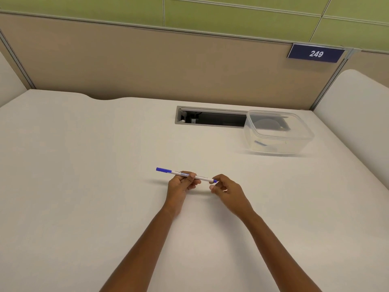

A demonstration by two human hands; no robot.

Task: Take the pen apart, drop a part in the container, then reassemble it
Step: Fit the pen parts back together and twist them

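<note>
Two bare arms reached out over the white surface (84, 165). The left hand (181, 184) held the pen (202, 177) round its middle, with its grip curled tight on the white part. The right hand (226, 189) was just beside it, and its grip pinched the small blue end of the pen. The pen was up off the surface, a bit tilted, with its long blue cap pointing left. Farther back on the right sat a clear container (273, 147) with a small blue bit (260, 143) inside — too blurry to name. It stood over the right end of a dark slot (210, 118). On the wall behind, a blue sign (315, 53) said 249.
</note>
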